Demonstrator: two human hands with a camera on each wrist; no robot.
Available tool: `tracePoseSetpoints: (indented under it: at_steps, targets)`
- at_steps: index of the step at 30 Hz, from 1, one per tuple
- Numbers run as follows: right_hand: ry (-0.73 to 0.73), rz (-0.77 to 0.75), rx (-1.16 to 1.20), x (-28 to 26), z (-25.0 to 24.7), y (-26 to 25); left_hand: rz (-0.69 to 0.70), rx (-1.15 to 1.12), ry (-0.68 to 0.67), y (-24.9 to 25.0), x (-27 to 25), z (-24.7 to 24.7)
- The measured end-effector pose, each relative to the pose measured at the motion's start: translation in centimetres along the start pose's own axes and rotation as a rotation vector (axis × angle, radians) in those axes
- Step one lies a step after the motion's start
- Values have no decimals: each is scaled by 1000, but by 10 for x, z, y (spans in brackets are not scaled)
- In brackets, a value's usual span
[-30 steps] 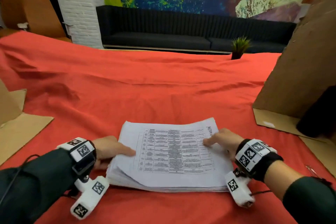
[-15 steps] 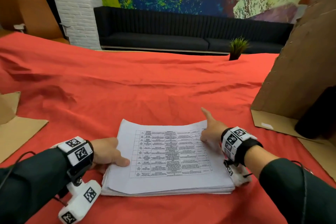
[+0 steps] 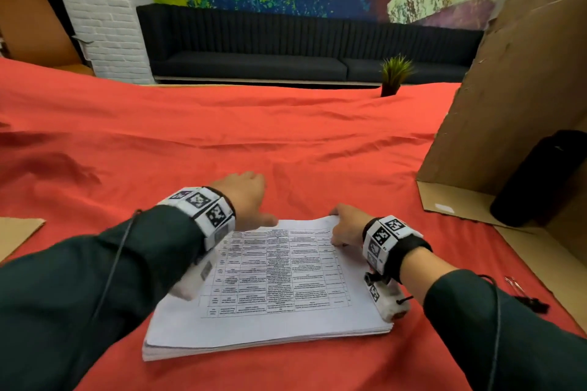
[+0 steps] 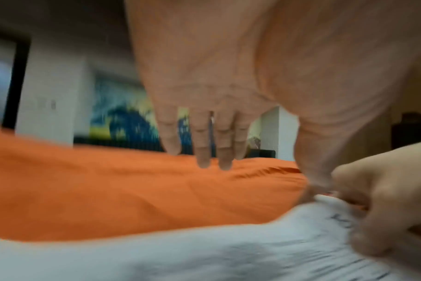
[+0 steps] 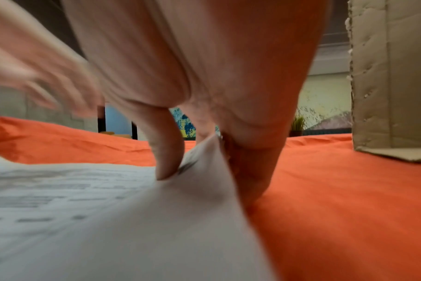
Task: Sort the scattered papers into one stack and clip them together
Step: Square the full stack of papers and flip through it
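Note:
A thick stack of white printed papers (image 3: 279, 289) lies on the red cloth (image 3: 286, 136) close in front of me. My right hand (image 3: 341, 227) pinches the stack's far right corner, thumb (image 5: 168, 152) on top and fingers beneath, and that corner (image 5: 204, 161) is bent upward. My left hand (image 3: 249, 200) reaches across the far edge of the stack, its fingers (image 4: 212, 148) straight and holding nothing, its thumb down beside the lifted corner. A black binder clip (image 3: 536, 304) with wire handles lies on the cloth by my right sleeve.
A tall cardboard panel (image 3: 508, 89) stands at the right with a black cylinder (image 3: 536, 181) on its flat flap. Another cardboard sheet (image 3: 16, 232) lies at the left edge. A small potted plant (image 3: 394, 73) sits at the table's far side.
My left hand left the stack's left edge and swung over to its far edge near the right corner. My right hand curled onto the far right corner and lifted it.

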State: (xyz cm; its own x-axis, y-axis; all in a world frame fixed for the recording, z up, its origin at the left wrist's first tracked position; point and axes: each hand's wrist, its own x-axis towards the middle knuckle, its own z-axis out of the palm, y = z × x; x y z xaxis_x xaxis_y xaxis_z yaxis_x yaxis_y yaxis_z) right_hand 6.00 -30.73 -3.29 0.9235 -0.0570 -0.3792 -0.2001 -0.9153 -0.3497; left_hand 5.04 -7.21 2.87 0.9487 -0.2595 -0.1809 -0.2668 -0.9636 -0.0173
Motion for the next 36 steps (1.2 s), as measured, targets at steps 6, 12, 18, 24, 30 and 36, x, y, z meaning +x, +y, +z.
tracePoseSetpoints:
  at_steps: [6, 12, 18, 24, 30, 36]
  targets:
    - [191, -202, 261, -20, 15, 12, 199, -329, -229, 77, 82, 32]
    - [177, -217, 545, -22, 22, 22, 286, -445, -259, 71, 92, 54]
    - [-114, -70, 759, -14, 19, 29, 321, -384, -212, 71, 86, 45]
    - [-53, -103, 892, -9, 23, 25, 348, -387, -254, 74, 84, 45]
    - [169, -241, 542, -17, 21, 12, 339, -324, -290, 78, 81, 53]
    - [69, -60, 176, -21, 16, 2, 319, -322, -240, 81, 80, 56]
